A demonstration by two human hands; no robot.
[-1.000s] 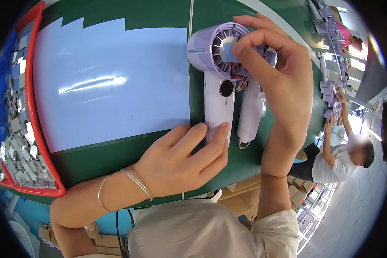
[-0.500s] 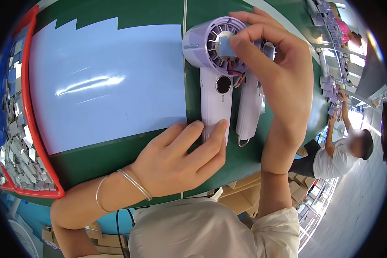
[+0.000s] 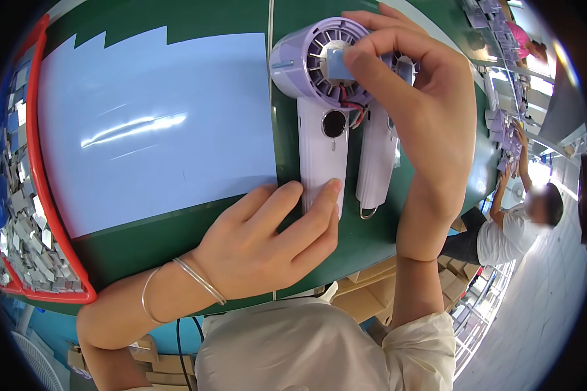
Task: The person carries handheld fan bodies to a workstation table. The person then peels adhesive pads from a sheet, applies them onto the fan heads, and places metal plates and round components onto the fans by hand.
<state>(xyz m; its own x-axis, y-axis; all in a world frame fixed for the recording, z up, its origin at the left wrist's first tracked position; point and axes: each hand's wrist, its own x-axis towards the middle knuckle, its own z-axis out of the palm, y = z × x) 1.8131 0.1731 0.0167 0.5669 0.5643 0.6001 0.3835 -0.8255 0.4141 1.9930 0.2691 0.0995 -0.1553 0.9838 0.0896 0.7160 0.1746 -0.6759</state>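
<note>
A lilac handheld fan (image 3: 321, 153) lies on the green table, its round head showing dark vanes and red and black wires at the neck. My left hand (image 3: 261, 241) grips the lower end of its white handle between thumb and fingers. At the fan's centre, my right hand (image 3: 430, 98) has thumb and fingertips closed on a small light-blue square piece (image 3: 337, 64), which lies against the hub. Part of the piece is hidden by the thumb. A second handheld fan (image 3: 374, 163) with a metal ring at its end lies beside the first, partly under my right hand.
A blue sheet (image 3: 163, 130) with a stepped upper edge covers the table's left part. Beyond it stands a red-rimmed bin (image 3: 39, 169) full of small silvery pieces. On the right, a person in a white shirt (image 3: 509, 238) reaches toward several purple parts (image 3: 502, 130).
The view has shifted slightly, so the sheet and fans sit a little further left. Both hands keep their places on the fan, and the blue piece remains at the hub.
</note>
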